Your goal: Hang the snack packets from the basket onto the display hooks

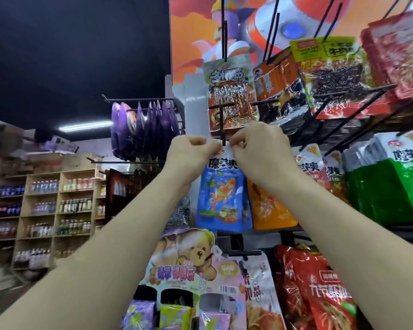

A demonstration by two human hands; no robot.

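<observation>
Both hands up, left hand (191,151) & right hand (260,148) grip pinching blue packet (223,198) top at hook (223,136)

Left hand (190,152): showing bare, with fingers and wrist uncovered.
Right hand (260,148): showing bare in the same way.
Left forearm (105,246): appearing bare along its whole visible length.
Right forearm (332,222): appearing bare likewise.

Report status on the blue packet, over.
Left hand and right hand both pinching top edge of blue snack packet. Packet top at black hook tip; threaded or not, cannot tell. Orange packet hangs close alongside.
</observation>
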